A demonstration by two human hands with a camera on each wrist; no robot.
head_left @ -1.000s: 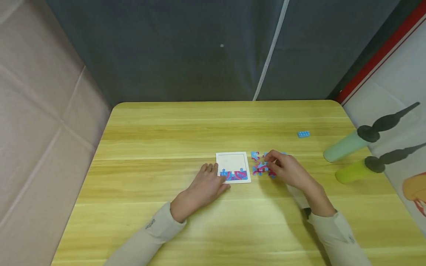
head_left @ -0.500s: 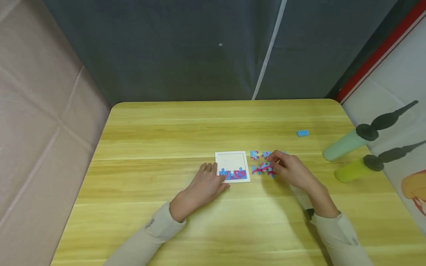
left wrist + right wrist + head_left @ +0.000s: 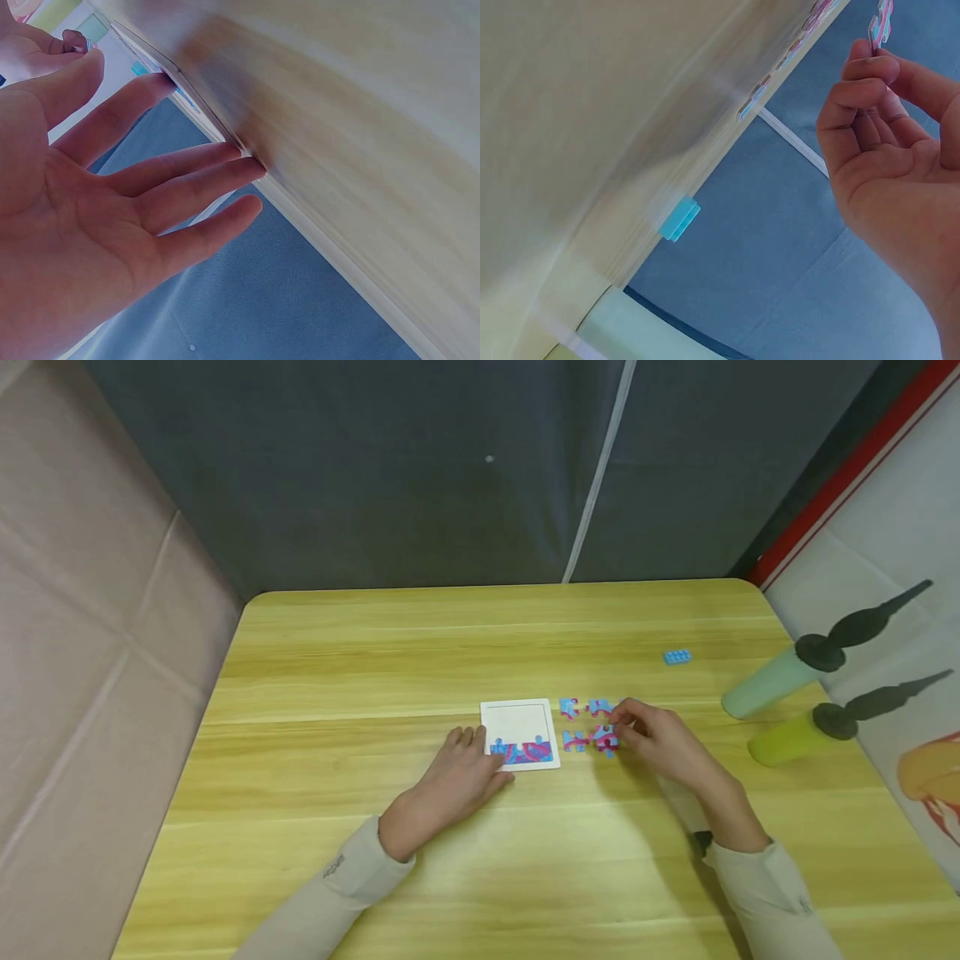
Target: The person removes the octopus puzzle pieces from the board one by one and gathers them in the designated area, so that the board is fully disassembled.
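Note:
A white square puzzle tray (image 3: 516, 720) lies on the table, its bottom strip filled with joined blue and pink pieces (image 3: 531, 751). My left hand (image 3: 459, 779) rests at the tray's left side and lower left corner, fingers extended; the left wrist view shows several fingertips (image 3: 244, 150) touching the tray's edge. To the right of the tray, my right hand (image 3: 660, 739) pinches a blue and pink jigsaw piece (image 3: 882, 24) between thumb and index finger, held above the table. Loose jigsaw pieces (image 3: 569, 707) lie between the tray and that hand, some partly hidden beneath it.
A blue toy brick (image 3: 677, 657) lies toward the back right. Two bottles, one pale green (image 3: 768, 683) and one lime (image 3: 782, 741), both with dark tops, stand at the table's right side. A dark curtain (image 3: 360, 477) hangs behind the table (image 3: 360, 643).
My right hand has drawn slightly right with the pinched piece, uncovering more loose pieces. The left hand stays at the tray. The head view has shifted slightly.

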